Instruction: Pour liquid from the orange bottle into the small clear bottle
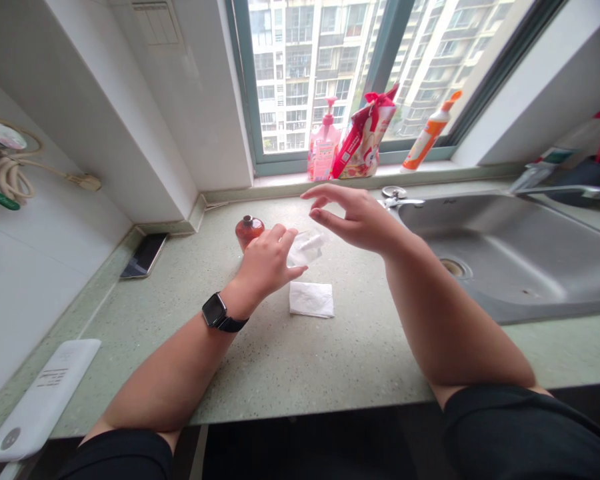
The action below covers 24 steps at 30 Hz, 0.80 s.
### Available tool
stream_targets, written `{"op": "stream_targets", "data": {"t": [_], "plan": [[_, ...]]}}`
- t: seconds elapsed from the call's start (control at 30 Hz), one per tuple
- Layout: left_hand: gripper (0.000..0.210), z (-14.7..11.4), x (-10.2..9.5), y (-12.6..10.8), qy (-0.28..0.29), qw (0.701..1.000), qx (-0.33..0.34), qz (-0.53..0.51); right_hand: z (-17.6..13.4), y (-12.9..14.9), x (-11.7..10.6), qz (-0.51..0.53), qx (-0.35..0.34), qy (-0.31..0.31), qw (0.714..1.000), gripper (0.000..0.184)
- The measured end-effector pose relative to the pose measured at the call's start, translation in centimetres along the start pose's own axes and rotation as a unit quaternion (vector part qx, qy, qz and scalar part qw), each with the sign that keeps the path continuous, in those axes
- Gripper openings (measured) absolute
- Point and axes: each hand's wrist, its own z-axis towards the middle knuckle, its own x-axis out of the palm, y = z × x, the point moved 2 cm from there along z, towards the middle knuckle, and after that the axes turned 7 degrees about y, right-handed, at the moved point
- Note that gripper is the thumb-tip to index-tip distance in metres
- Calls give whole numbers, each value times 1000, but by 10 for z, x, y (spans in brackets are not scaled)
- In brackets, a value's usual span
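My left hand (270, 260), with a black watch (214, 311) on its wrist, is low over the counter. Its thumb stands apart from the fingers, and I see nothing held between them. Just behind it is a reddish-brown bottle (249, 229) with a narrow, uncapped neck, its lower part hidden by the hand. A crumpled white tissue (307, 247) lies right of the left fingers; whether they touch is unclear. Closer to me lies a folded white tissue (311, 299). My right hand (357, 217) hovers above and right of the crumpled tissue, fingers bent and apart from the thumb, with nothing in it.
A steel sink (510, 247) with a tap (400, 199) takes up the right side. On the windowsill stand a pink pump bottle (324, 147), a red bag (367, 137) and an orange bottle (429, 137). At left lie a phone (145, 256) and a white device (45, 393).
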Motion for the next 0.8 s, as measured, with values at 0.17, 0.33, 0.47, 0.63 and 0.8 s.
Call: {"op": "stream_targets", "data": {"t": [0.17,0.33,0.47,0.63,0.8], "plan": [[66,0,-1,0,6,1000,-1,6,1,-15,8,-120,151,137,972,39],[67,0,0,1,10,1000,-6,1,3,-15,12,-130,115,188,967,28],[69,0,1,1,6,1000,-14,-14,1,-18,6,-99,43,144,984,17],[67,1,1,3,4,999,-12,-40,-1,-21,-2,-30,-2,101,994,22],[70,2,0,4,-18,996,-4,-84,-1,-21,-7,100,14,43,994,35]]}}
